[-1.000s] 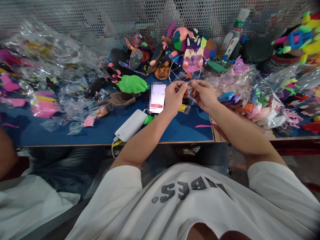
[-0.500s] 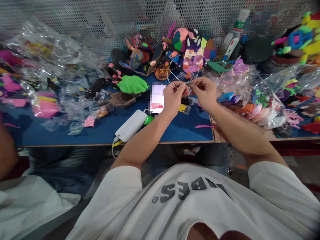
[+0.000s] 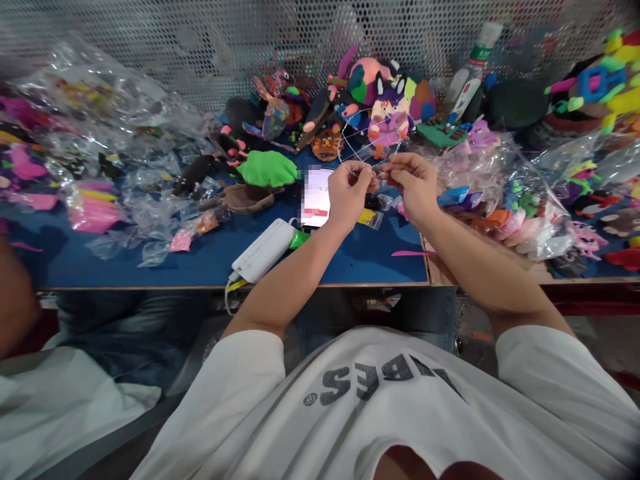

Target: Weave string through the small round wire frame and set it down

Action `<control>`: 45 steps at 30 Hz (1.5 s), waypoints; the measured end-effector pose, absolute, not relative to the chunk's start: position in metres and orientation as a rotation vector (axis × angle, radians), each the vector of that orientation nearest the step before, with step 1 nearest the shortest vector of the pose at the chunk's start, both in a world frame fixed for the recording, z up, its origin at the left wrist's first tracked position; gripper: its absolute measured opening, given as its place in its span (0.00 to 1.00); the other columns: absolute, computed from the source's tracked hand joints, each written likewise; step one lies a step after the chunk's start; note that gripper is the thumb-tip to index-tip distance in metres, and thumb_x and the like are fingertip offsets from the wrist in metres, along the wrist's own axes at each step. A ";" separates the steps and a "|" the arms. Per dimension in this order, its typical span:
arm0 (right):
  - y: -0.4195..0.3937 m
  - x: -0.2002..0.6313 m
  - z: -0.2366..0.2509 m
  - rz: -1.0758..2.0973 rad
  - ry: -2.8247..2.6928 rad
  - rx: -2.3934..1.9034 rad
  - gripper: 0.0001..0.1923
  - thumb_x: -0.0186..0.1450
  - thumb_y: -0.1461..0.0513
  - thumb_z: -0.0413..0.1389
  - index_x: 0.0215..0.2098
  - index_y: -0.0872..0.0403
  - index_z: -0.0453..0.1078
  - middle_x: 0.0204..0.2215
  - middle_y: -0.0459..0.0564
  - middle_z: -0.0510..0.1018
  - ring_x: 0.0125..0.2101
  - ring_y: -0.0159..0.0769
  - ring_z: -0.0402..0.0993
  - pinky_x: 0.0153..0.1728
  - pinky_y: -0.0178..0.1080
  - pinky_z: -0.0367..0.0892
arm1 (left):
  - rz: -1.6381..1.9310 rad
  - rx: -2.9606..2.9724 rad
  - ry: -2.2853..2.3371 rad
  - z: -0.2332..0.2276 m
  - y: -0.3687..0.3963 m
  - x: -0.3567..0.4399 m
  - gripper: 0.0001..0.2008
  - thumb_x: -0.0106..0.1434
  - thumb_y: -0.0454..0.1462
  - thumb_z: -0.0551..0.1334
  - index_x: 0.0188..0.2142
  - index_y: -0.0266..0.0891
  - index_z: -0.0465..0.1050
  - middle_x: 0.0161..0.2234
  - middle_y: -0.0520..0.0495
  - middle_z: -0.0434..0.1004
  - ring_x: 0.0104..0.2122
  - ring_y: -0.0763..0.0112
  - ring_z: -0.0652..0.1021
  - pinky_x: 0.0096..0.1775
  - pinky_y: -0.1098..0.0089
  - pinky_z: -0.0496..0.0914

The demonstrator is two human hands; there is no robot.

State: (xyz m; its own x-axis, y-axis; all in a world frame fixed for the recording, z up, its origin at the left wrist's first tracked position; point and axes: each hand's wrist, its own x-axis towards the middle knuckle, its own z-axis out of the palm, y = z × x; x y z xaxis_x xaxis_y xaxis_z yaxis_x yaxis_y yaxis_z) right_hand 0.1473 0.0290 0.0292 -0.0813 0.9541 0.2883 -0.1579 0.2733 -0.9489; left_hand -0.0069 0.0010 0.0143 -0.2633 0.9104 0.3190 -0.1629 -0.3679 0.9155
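My left hand and my right hand are raised side by side above the blue table, fingertips nearly touching. Both pinch a thin clear thread that loops upward in front of a purple and pink felt doll. Under my left hand a phone lies screen up. A small yellow piece in a clear bag sits just below my hands.
A white power bank with a cable lies near the front edge. Clear bags of colourful felt parts cover the left and right. Felt toys and a bottle stand against the mesh wall. Another person sits at my left.
My hands have shifted slightly right and closer together, still pinching the thread. The loop has changed shape a little.
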 end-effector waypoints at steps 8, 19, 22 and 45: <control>0.015 0.154 0.038 0.875 -1.380 -0.936 0.19 0.67 0.47 0.70 0.49 0.45 0.74 0.46 0.49 0.82 0.48 0.43 0.82 0.44 0.44 0.82 | 1.724 1.370 1.151 0.018 -0.009 -0.004 0.14 0.75 0.51 0.67 0.44 0.44 0.75 0.39 0.48 0.83 0.38 0.68 0.87 0.46 0.64 0.84; 0.005 0.150 0.038 0.915 -1.384 -0.892 0.17 0.67 0.47 0.70 0.45 0.45 0.75 0.43 0.49 0.79 0.50 0.44 0.82 0.45 0.44 0.82 | 1.774 1.474 1.144 0.013 -0.008 -0.005 0.18 0.76 0.55 0.65 0.47 0.45 0.75 0.55 0.41 0.85 0.53 0.61 0.87 0.57 0.57 0.82; 0.008 0.146 0.036 0.938 -1.349 -0.907 0.17 0.65 0.48 0.71 0.43 0.46 0.74 0.40 0.48 0.79 0.47 0.43 0.83 0.42 0.42 0.81 | 1.747 1.452 1.114 0.011 -0.006 -0.003 0.17 0.76 0.55 0.64 0.46 0.45 0.72 0.63 0.40 0.81 0.55 0.62 0.88 0.57 0.59 0.83; 0.018 0.163 0.023 0.347 -1.858 -0.923 0.14 0.78 0.49 0.54 0.44 0.45 0.78 0.50 0.55 0.81 0.59 0.54 0.77 0.67 0.61 0.71 | 1.611 1.286 1.066 0.006 -0.004 -0.001 0.17 0.74 0.54 0.69 0.45 0.46 0.71 0.37 0.48 0.85 0.38 0.63 0.90 0.41 0.62 0.86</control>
State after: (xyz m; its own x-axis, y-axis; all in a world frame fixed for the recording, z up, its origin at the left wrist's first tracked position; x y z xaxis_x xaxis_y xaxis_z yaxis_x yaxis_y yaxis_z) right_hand 0.1628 0.0177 0.0230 -0.2173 0.7264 0.6519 0.4420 0.6688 -0.5978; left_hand -0.0007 -0.0045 0.0059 -0.1651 0.9362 0.3104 -0.0802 -0.3264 0.9418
